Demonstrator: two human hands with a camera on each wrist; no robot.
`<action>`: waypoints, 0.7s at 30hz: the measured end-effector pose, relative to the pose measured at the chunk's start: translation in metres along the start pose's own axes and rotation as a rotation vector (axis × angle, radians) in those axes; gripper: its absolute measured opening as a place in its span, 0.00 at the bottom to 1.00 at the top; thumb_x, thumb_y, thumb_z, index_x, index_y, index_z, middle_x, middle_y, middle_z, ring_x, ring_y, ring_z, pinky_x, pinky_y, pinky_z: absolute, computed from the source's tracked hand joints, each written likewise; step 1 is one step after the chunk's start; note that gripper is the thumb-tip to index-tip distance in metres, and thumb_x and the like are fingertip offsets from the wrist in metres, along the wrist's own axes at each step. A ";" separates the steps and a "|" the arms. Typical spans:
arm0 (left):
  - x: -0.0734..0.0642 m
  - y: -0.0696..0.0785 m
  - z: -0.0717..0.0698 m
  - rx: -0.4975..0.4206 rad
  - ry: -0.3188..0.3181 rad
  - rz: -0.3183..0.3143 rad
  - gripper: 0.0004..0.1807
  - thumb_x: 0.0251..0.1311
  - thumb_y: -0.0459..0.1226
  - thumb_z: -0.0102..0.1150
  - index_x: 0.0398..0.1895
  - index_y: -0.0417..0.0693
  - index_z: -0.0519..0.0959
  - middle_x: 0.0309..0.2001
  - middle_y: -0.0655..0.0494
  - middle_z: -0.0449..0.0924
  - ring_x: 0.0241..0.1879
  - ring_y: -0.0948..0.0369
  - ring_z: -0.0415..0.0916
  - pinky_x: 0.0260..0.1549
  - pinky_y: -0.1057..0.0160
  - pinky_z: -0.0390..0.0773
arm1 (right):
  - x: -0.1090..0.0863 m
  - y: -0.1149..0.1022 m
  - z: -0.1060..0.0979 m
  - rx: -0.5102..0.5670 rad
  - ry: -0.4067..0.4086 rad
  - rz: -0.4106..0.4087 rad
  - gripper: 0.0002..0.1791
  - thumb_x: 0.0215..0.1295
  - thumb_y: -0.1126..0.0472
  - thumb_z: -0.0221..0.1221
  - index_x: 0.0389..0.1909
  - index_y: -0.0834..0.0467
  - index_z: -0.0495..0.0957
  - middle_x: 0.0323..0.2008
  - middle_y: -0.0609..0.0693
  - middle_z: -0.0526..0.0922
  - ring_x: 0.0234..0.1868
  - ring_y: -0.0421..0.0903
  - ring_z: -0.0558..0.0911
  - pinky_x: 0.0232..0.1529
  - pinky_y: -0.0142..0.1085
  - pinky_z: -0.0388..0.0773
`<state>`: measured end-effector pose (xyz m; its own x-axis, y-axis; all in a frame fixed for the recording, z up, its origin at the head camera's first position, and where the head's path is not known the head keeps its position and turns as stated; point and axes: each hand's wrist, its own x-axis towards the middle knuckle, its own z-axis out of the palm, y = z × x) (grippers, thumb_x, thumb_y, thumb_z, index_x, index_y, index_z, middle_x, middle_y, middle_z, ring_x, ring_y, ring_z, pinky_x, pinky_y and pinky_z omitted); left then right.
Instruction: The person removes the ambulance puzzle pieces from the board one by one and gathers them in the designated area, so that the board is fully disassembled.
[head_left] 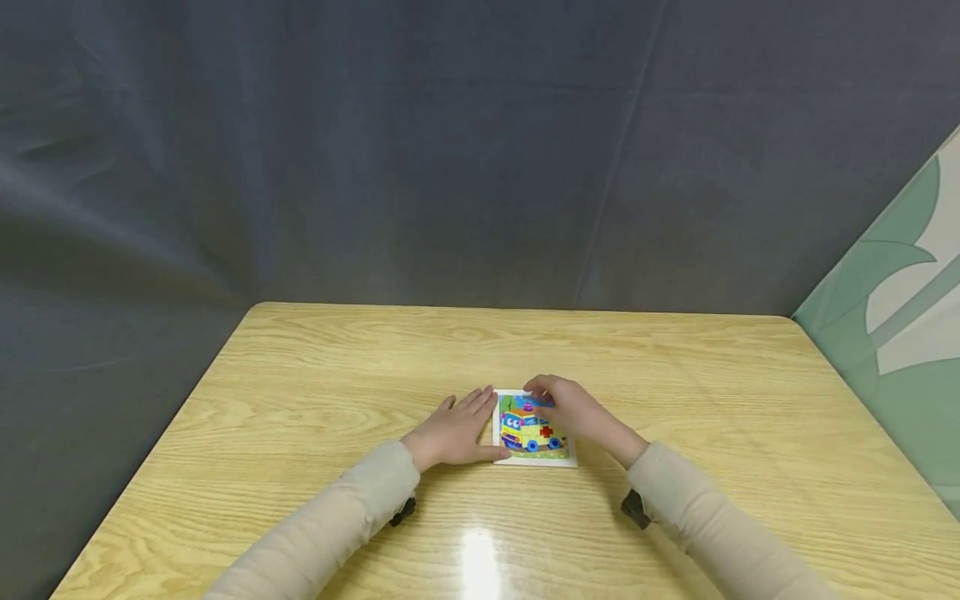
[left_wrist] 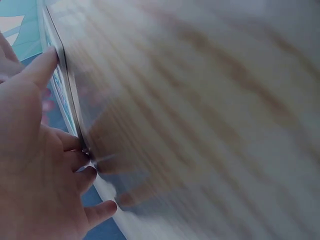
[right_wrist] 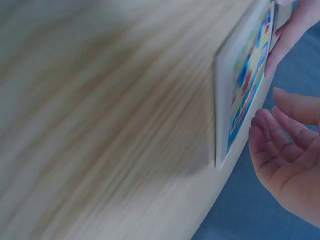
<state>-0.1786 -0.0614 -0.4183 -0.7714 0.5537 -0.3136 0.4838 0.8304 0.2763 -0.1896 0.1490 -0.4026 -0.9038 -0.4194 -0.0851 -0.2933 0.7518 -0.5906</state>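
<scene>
A small picture board (head_left: 534, 446) with a white border lies flat on the table, showing a cartoon yellow ambulance with a red cross. My left hand (head_left: 459, 433) rests along its left edge, fingers spread and thumb over the lower left corner. Over the upper right part of the picture hovers my right hand (head_left: 576, 410), covering some of it. In the right wrist view its fingers (right_wrist: 270, 135) are loosely bent with nothing between them, just above the board (right_wrist: 225, 100). The left wrist view shows the left thumb (left_wrist: 44, 65) on the board's border.
The wooden table (head_left: 337, 358) has a pale grain and a bright reflection near the front. A dark cloth (head_left: 450, 167) hangs behind it and at the left. A green and white leaf-patterned panel (head_left: 907, 333) stands along the right side.
</scene>
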 end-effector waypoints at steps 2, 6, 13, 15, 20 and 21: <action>0.001 0.000 0.000 0.004 0.001 0.004 0.49 0.62 0.65 0.45 0.76 0.47 0.46 0.78 0.52 0.40 0.77 0.56 0.41 0.73 0.44 0.48 | 0.008 -0.003 0.002 0.021 -0.009 0.004 0.17 0.61 0.72 0.59 0.52 0.68 0.75 0.44 0.60 0.82 0.45 0.52 0.80 0.48 0.44 0.80; 0.001 0.001 0.000 0.014 0.004 0.005 0.49 0.62 0.65 0.45 0.76 0.46 0.47 0.78 0.52 0.41 0.77 0.56 0.42 0.73 0.44 0.50 | 0.018 -0.006 0.007 0.032 -0.029 -0.002 0.18 0.59 0.74 0.60 0.52 0.68 0.75 0.45 0.60 0.81 0.44 0.51 0.80 0.48 0.42 0.80; -0.001 0.002 -0.002 0.018 -0.010 -0.003 0.49 0.62 0.66 0.44 0.76 0.46 0.46 0.78 0.53 0.41 0.77 0.57 0.41 0.73 0.45 0.49 | 0.028 -0.007 0.011 0.011 -0.050 -0.021 0.17 0.55 0.75 0.63 0.48 0.68 0.76 0.40 0.58 0.80 0.38 0.46 0.77 0.43 0.38 0.79; 0.000 0.003 -0.001 0.023 -0.014 -0.005 0.49 0.62 0.66 0.44 0.76 0.46 0.46 0.78 0.53 0.40 0.77 0.57 0.41 0.73 0.45 0.49 | 0.030 -0.008 0.011 -0.009 -0.055 -0.022 0.16 0.54 0.75 0.63 0.46 0.67 0.77 0.39 0.57 0.80 0.37 0.45 0.76 0.43 0.38 0.79; 0.002 0.002 0.001 0.027 -0.014 -0.008 0.49 0.62 0.66 0.43 0.76 0.47 0.46 0.78 0.53 0.41 0.77 0.57 0.41 0.73 0.45 0.49 | 0.034 -0.010 0.012 -0.040 -0.083 -0.018 0.15 0.54 0.76 0.64 0.44 0.66 0.78 0.37 0.56 0.79 0.37 0.46 0.76 0.45 0.40 0.78; 0.002 0.001 0.001 0.027 -0.014 -0.009 0.49 0.62 0.66 0.43 0.76 0.47 0.46 0.78 0.53 0.41 0.77 0.57 0.41 0.73 0.45 0.49 | 0.034 -0.010 0.012 -0.042 -0.090 -0.014 0.15 0.54 0.76 0.63 0.44 0.66 0.79 0.37 0.56 0.79 0.37 0.46 0.76 0.45 0.40 0.78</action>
<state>-0.1790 -0.0592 -0.4196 -0.7701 0.5465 -0.3290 0.4877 0.8369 0.2484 -0.2137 0.1210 -0.4087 -0.8683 -0.4728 -0.1501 -0.3204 0.7655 -0.5579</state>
